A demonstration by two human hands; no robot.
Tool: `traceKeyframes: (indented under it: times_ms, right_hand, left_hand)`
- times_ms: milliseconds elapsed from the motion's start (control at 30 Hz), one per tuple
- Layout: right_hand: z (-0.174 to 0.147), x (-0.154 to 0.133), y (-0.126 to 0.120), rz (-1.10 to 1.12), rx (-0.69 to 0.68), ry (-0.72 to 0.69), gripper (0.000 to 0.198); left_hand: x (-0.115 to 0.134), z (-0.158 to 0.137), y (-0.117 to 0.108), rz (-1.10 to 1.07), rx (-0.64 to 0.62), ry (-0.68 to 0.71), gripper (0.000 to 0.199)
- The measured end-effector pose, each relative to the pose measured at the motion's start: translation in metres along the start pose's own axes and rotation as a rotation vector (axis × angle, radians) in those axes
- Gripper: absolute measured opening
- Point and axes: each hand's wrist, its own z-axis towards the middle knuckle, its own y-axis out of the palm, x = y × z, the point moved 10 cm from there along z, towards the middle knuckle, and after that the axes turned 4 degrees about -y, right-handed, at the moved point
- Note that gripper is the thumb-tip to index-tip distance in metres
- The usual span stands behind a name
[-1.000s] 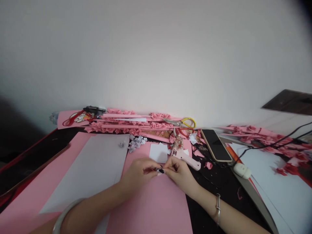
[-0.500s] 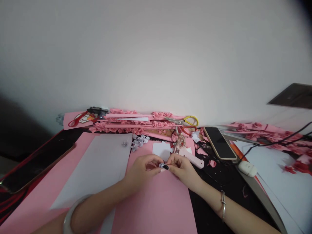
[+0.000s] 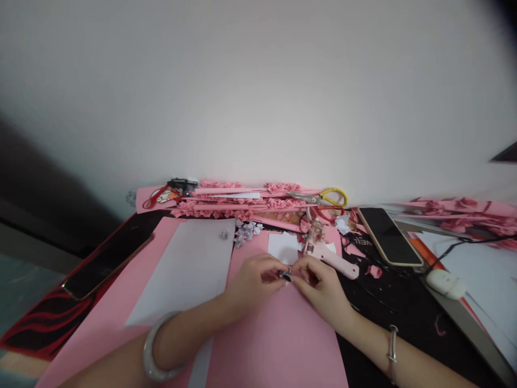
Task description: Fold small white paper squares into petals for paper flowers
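Observation:
My left hand (image 3: 252, 283) and my right hand (image 3: 325, 288) meet over a pink paper sheet (image 3: 278, 339). Between their pinched fingertips is a small pale grey paper flower (image 3: 285, 275), mostly hidden by the fingers; its exact shape is blurred. Both hands are closed on it. Just beyond my right hand lies a pale pink glue gun (image 3: 339, 264). A piece of white paper (image 3: 281, 245) lies past my fingertips. Farther off sits a cluster of grey paper flowers (image 3: 247, 233), with one loose grey flower (image 3: 223, 235) on the grey sheet (image 3: 181, 269) to the left.
Along the wall lie pink paper flower stems (image 3: 226, 207) and yellow-handled scissors (image 3: 319, 198). One phone (image 3: 390, 237) is at the right, another dark phone (image 3: 107, 264) at the left edge. A white rounded case (image 3: 446, 284), papers (image 3: 480, 302) and black cables (image 3: 448, 248) are farther right.
The whole scene has shifted right in the picture as my head turned left. My fingers have shifted slightly around the small grey flower, and both hands still pinch it.

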Motion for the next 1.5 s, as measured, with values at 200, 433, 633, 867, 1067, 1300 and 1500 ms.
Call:
traceKeyframes:
  times_ms: [200,433,633,867,1067,1300,1500]
  right_hand:
    - [-0.002,0.004,0.0,0.027,0.016,0.009,0.015]
    - [-0.003,0.004,0.0,0.019,0.021,0.015,0.015]
    - [0.001,0.01,0.007,0.113,-0.048,0.084,0.016]
    - [0.001,0.026,0.011,0.229,-0.07,0.203,0.016]
    - [0.001,0.027,0.015,0.279,-0.107,0.249,0.024]
    - [0.005,0.024,0.022,0.351,-0.219,0.287,0.03]
    - [0.005,0.03,0.024,0.45,-0.253,0.348,0.031]
  left_hand:
    - [-0.003,0.0,0.0,0.042,-0.006,-0.016,0.014]
    - [-0.003,0.001,0.0,0.007,-0.011,-0.043,0.017]
    - [-0.007,0.001,-0.001,-0.062,-0.012,-0.079,0.016]
    - [-0.016,0.0,0.0,-0.175,-0.011,-0.133,0.018]
    - [-0.019,0.0,0.001,-0.245,-0.019,-0.141,0.014]
    - [-0.02,0.0,0.003,-0.252,-0.062,-0.142,0.01]
    - [-0.021,0.002,0.001,-0.249,-0.053,-0.172,0.011]
